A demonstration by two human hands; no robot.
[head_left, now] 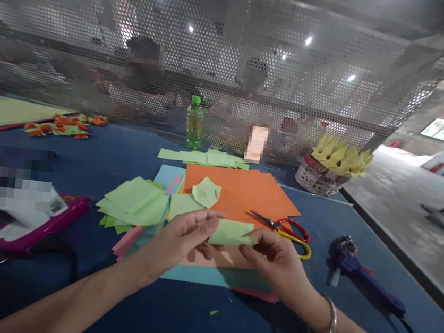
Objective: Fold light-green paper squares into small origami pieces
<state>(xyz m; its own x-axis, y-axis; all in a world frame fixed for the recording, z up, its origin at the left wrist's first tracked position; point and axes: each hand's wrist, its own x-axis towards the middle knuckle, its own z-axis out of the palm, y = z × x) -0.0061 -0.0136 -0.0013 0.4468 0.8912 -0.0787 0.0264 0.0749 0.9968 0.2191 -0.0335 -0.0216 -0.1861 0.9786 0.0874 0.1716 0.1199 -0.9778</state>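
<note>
Green strip (232, 233): both hands' fingers (207, 230) pinched on its ends, above stacked sheets (239, 190).

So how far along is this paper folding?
Looks done: the yellow folded points in the basket and the orange-and-green pieces. In hand: a light green paper between left hand and right hand. Apparently left: the flat green pile and green strips by the bottle.

Pale green paper strip (232, 233), flattened, roughly level, held above stacked coloured sheets (243, 190)
</note>
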